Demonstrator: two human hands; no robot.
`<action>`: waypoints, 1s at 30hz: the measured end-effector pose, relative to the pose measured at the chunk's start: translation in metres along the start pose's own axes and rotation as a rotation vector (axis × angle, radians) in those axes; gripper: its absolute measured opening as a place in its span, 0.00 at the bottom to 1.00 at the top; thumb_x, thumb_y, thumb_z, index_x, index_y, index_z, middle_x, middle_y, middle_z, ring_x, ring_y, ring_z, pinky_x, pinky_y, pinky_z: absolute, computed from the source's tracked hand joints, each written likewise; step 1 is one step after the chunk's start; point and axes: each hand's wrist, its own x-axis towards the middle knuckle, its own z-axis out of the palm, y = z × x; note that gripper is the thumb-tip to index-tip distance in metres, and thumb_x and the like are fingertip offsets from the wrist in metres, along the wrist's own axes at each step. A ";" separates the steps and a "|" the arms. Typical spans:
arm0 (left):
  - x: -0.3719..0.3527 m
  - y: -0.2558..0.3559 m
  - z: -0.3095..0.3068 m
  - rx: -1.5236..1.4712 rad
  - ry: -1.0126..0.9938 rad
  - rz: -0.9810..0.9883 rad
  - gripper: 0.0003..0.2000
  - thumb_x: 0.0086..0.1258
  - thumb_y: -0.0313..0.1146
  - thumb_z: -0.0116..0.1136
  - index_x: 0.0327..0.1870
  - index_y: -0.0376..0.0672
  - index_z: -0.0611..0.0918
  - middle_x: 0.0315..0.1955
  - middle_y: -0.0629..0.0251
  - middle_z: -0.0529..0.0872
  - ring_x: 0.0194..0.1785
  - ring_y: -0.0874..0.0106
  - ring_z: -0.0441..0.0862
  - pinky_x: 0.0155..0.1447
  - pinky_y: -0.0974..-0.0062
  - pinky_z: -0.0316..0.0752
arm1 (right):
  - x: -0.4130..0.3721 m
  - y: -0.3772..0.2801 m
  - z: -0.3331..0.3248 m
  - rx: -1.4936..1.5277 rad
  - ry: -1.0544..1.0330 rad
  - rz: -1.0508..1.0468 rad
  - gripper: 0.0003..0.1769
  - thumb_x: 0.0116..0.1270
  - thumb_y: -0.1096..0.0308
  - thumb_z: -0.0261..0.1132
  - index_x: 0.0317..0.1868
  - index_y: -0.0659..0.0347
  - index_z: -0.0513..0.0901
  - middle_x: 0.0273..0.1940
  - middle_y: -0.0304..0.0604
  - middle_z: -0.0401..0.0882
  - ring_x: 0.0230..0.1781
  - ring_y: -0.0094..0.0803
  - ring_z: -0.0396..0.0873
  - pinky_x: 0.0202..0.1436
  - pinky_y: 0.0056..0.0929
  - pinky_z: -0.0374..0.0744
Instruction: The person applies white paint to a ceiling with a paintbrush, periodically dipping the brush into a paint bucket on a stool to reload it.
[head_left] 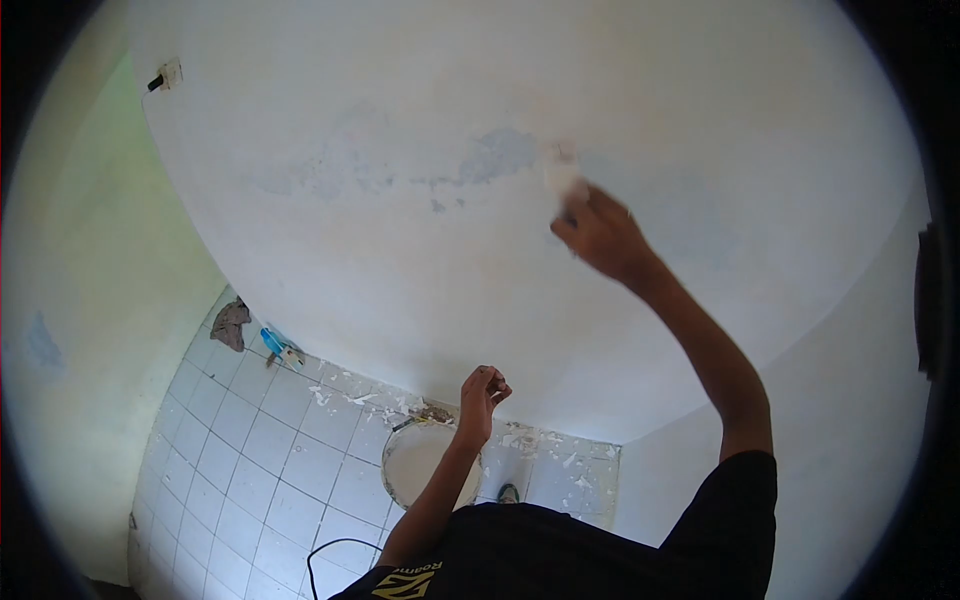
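Up against the white wall (400,270), my right hand (606,238) is closed around a pale, flat tool (562,172). Motion blurs it, but it looks like a paintbrush, its tip on or very near the wall. Grey-blue worn patches (497,152) spread over the wall to the left of the tool. My left hand (482,392) hangs lower down, fingers loosely curled, with nothing visible in them. Below it on the floor stands a round bucket (388,470) with whitish contents, partly hidden by my left forearm.
White flakes (385,412) lie along the wall's foot on the tiled floor (280,440). A grey-brown rag (231,325) and a blue object (272,341) lie near the left corner. A dark cable (312,560) curves beside me. A dark fitting (156,83) sits high on the wall.
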 end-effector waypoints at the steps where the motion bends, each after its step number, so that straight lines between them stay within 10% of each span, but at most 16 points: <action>1: 0.001 -0.001 -0.004 0.004 -0.002 -0.001 0.09 0.75 0.41 0.55 0.34 0.49 0.76 0.28 0.72 0.77 0.37 0.73 0.79 0.49 0.68 0.74 | -0.021 -0.012 0.009 0.061 -0.106 0.041 0.06 0.53 0.70 0.69 0.31 0.56 0.81 0.39 0.49 0.81 0.50 0.45 0.83 0.59 0.39 0.81; 10: 0.003 -0.003 -0.010 -0.051 0.015 0.001 0.09 0.75 0.39 0.55 0.34 0.48 0.77 0.28 0.72 0.78 0.36 0.77 0.77 0.50 0.69 0.76 | 0.027 0.019 0.004 0.163 -0.126 0.306 0.06 0.58 0.72 0.67 0.36 0.54 0.83 0.37 0.44 0.82 0.45 0.42 0.83 0.60 0.41 0.79; 17: 0.000 0.003 -0.006 -0.035 -0.015 -0.012 0.09 0.75 0.39 0.55 0.34 0.48 0.77 0.28 0.72 0.78 0.37 0.75 0.77 0.51 0.69 0.74 | 0.009 -0.002 0.009 -0.041 0.453 0.258 0.05 0.55 0.69 0.68 0.31 0.50 0.80 0.39 0.46 0.80 0.44 0.41 0.82 0.60 0.40 0.80; 23: 0.004 -0.001 -0.020 -0.037 0.040 -0.035 0.09 0.74 0.41 0.55 0.34 0.48 0.77 0.28 0.72 0.77 0.36 0.73 0.77 0.51 0.67 0.74 | -0.067 -0.066 0.062 0.250 -0.009 0.244 0.04 0.56 0.69 0.67 0.34 0.53 0.83 0.28 0.45 0.76 0.38 0.41 0.83 0.62 0.39 0.79; 30: 0.007 -0.010 -0.015 -0.003 0.020 -0.083 0.08 0.74 0.41 0.54 0.33 0.52 0.77 0.28 0.74 0.78 0.39 0.73 0.79 0.53 0.63 0.72 | 0.001 0.061 -0.041 0.081 0.274 0.324 0.09 0.50 0.75 0.70 0.33 0.51 0.83 0.39 0.39 0.83 0.42 0.33 0.83 0.64 0.40 0.77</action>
